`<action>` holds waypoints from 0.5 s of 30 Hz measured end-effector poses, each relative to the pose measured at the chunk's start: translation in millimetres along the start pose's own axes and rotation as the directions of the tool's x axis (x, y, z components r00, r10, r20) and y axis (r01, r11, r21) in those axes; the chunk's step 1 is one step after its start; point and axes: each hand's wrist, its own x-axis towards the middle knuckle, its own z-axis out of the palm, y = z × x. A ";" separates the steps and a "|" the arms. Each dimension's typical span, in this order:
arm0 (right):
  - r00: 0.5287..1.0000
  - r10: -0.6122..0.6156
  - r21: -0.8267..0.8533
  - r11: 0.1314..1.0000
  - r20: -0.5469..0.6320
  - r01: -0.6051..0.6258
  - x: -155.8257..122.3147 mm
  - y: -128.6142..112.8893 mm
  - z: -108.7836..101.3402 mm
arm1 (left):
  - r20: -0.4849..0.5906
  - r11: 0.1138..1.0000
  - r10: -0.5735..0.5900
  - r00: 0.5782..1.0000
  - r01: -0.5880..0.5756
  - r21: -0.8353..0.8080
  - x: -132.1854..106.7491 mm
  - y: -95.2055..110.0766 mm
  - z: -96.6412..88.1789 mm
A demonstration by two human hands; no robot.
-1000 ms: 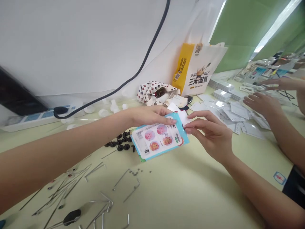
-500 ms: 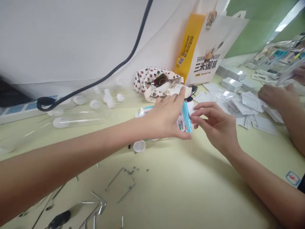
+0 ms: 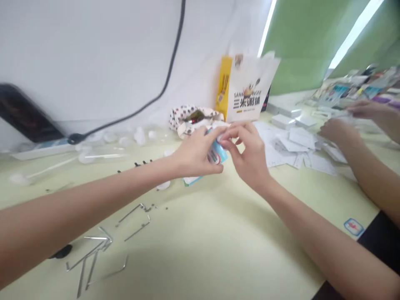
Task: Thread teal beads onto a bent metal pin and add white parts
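Blue and white packet [image 3: 218, 153] is getting held tight between the left hand [image 3: 195, 156] and right hand [image 3: 248, 158], their fingers [image 3: 236, 132] closing around it above the desk [image 3: 218, 241].

Both forearms, left forearm [image 3: 78, 208] and right forearm [image 3: 325, 246], bare and slim, tapering to a slender left hand [image 3: 196, 157] and right hand [image 3: 246, 154] with long fingers.

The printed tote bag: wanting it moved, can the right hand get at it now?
Probably yes: the right hand sits in front of the printed tote bag, nothing between, but it is pinching a blue-edged packet.
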 end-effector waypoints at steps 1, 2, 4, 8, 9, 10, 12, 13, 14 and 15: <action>0.999 -0.041 -0.016 0.999 -0.015 0.041 1.4 -1.4 -1.4 | -0.009 0.999 -0.017 1.000 0.017 0.029 -1.1 3.5 -1.5; 0.997 -0.074 -0.023 0.997 -0.026 0.073 2.8 -3.1 -2.9 | -0.028 0.998 -0.034 0.999 0.036 0.057 -2.0 7.1 -3.9; 0.992 -0.113 -0.014 0.994 -0.052 0.112 5.2 -6.5 -5.8 | -0.049 0.993 -0.050 0.998 0.054 0.103 -3.5 15.1 -11.6; 0.984 -0.139 0.040 0.989 -0.109 0.144 6.1 -10.5 -8.8 | -0.011 0.977 -0.106 0.994 0.107 0.184 -4.8 32.8 -31.8; 0.983 -0.143 0.055 0.987 -0.112 0.149 5.4 -10.7 -8.8 | 0.024 0.972 -0.133 0.991 0.126 0.196 -4.8 36.4 -36.3; 0.983 -0.145 0.069 0.986 -0.112 0.154 4.6 -10.7 -8.5 | 0.064 0.969 -0.162 0.985 0.146 0.200 -4.5 39.2 -40.1; 0.982 -0.148 0.094 0.983 -0.120 0.160 2.5 -10.7 -7.4 | 0.131 0.970 -0.200 0.971 0.176 0.169 -3.8 42.0 -45.5; 0.982 -0.145 0.107 0.981 -0.125 0.159 1.5 -11.0 -6.8 | 0.150 0.974 -0.202 0.968 0.182 0.138 -3.4 42.3 -47.3; 0.982 -0.138 0.122 0.981 -0.131 0.154 0.6 -11.7 -6.4 | 0.158 0.978 -0.196 0.968 0.181 0.102 -3.0 42.1 -48.7; 0.982 -0.126 0.140 0.979 -0.139 0.146 0.0 -12.7 -6.2 | 0.159 0.982 -0.185 0.970 0.176 0.068 -2.6 41.6 -49.7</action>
